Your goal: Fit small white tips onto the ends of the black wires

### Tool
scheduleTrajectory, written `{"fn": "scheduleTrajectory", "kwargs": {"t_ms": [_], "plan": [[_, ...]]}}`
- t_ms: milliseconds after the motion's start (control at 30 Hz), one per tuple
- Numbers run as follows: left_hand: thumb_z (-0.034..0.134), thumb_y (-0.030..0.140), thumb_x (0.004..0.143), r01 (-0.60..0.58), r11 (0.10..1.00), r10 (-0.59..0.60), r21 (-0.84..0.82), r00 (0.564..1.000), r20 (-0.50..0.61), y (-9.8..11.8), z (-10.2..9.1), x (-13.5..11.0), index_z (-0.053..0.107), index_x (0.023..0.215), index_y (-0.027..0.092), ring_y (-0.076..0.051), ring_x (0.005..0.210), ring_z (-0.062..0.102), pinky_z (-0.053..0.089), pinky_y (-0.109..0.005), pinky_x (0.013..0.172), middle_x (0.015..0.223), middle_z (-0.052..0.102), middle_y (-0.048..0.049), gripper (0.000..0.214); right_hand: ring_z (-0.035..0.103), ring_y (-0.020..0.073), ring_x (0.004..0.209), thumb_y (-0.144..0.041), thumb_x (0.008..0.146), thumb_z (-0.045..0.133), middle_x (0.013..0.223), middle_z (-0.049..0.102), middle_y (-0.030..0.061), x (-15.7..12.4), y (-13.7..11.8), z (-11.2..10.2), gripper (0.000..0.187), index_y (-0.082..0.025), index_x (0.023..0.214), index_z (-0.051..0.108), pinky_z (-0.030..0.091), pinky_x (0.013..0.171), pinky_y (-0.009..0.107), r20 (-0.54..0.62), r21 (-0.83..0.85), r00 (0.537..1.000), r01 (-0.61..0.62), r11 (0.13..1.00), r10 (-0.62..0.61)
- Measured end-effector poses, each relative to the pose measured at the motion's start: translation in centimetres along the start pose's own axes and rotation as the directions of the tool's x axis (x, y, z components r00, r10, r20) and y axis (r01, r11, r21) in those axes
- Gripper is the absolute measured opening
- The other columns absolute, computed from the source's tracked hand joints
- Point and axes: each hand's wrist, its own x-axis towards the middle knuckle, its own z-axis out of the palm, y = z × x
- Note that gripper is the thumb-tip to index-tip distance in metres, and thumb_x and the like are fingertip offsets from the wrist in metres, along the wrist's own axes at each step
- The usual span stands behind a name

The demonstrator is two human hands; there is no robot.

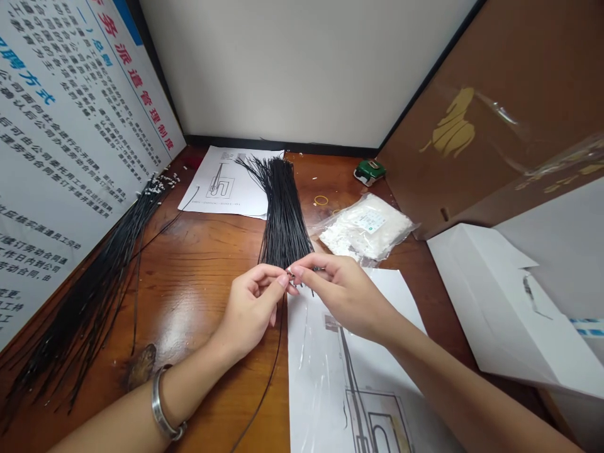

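In the head view my left hand is closed in a pinch on a thin black wire, whose tail curves down to the lower edge. My right hand meets it fingertip to fingertip at the wire's end. Its thumb and forefinger are pressed together on something too small to name. Just behind both hands lies a thick bundle of black wires. A clear bag of small white parts rests beyond my right hand. Under the right forearm is a printed drawing sheet.
More black wires, with white pieces at their far ends, lie along the left panel. A second drawing sheet is at the back, with a green tape measure and a yellow rubber band farther right. A white box stands at right.
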Motion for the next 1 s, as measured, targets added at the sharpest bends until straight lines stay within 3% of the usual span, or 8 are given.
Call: {"fn": "scheduleTrajectory", "kwargs": {"t_ms": [100, 267, 600, 1000], "plan": [[0.064, 0.040, 0.075, 0.000, 1.000, 0.000, 0.004, 1.000, 0.004, 0.00, 0.00, 0.01, 0.061, 0.075, 0.014, -0.004, 0.036, 0.041, 0.032, -0.018, 0.033, 0.067, 0.065, -0.0009, 0.026, 0.025, 0.0049, 0.035, -0.033, 0.084, 0.056, 0.051, 0.049, -0.0053, 0.01, 0.09, -0.06, 0.020, -0.017, 0.073, 0.062, 0.018, 0.031, 0.020, -0.022, 0.006, 0.999, -0.044, 0.999, 0.044], [0.064, 0.035, 0.077, -0.012, 1.000, 0.012, 0.008, 1.000, 0.008, -0.36, -0.06, 0.11, 0.061, 0.076, 0.014, -0.004, 0.035, 0.040, 0.031, -0.017, 0.033, 0.061, 0.061, 0.0013, 0.022, 0.025, 0.0057, 0.036, -0.033, 0.081, 0.060, 0.041, 0.037, -0.0083, 0.30, 0.54, -0.25, 0.019, -0.017, 0.071, 0.062, 0.016, 0.035, 0.020, -0.065, -0.028, 0.997, -0.029, 0.999, 0.027], [0.063, 0.032, 0.077, -0.023, 1.000, 0.023, 0.013, 1.000, 0.010, -0.55, -0.01, 0.17, 0.060, 0.077, 0.014, -0.004, 0.036, 0.040, 0.030, -0.017, 0.034, 0.060, 0.061, 0.0011, 0.018, 0.019, 0.0054, 0.038, -0.034, 0.084, 0.057, 0.043, 0.028, -0.0107, 0.55, 0.96, -0.50, 0.022, -0.017, 0.071, 0.057, 0.012, 0.036, 0.021, 0.010, 0.076, 0.999, -0.035, 0.996, 0.034], [0.059, 0.030, 0.079, -0.060, 0.995, 0.059, 0.079, 0.998, 0.022, -0.84, 0.06, 0.28, 0.059, 0.077, 0.014, -0.004, 0.037, 0.039, 0.028, -0.018, 0.035, 0.060, 0.060, 0.0021, 0.015, 0.021, 0.0052, 0.038, -0.031, 0.084, 0.057, 0.042, 0.030, -0.0101, 0.51, 0.83, -0.64, 0.019, -0.016, 0.071, 0.057, 0.014, 0.036, 0.021, -0.001, 0.068, 0.998, -0.057, 0.996, 0.057]]}}
